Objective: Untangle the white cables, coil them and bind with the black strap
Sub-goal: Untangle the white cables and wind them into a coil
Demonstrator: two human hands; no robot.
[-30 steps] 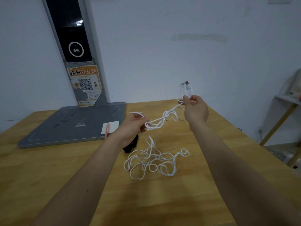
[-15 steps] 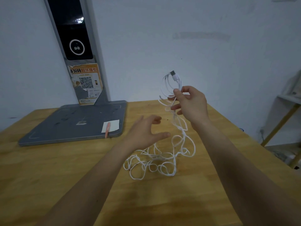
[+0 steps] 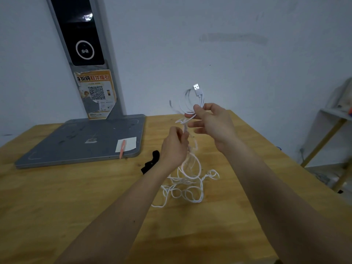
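Head view. The left hand [image 3: 174,147] has come back to the cables [image 3: 187,184] — half a second ago it hung open and empty below the strand; now its fingers are curled round the hanging strand just under the right hand [image 3: 211,124]. A second ago it pinched a stretch drawn out level between both hands. The right hand pinches a small coil [image 3: 190,103] of a few loops between thumb and fingers, USB plug [image 3: 197,89] sticking up above it; that coil is larger than a second ago.

Judgement: coiling has started at the plug end, and the left hand now feeds and straightens the next length. Most of the work remains — the bulk of the cables lies as a loose tangle on the table [image 3: 76,197], under and just in front of the hands, with one strand rising to them.

The strap [image 3: 151,162] lies untouched on the table, just left of the left wrist, near the grey base [image 3: 80,141]. Binding not yet begun.

Differences otherwise: the camera's aim has shifted slightly; the tangle on the table looks much the same.
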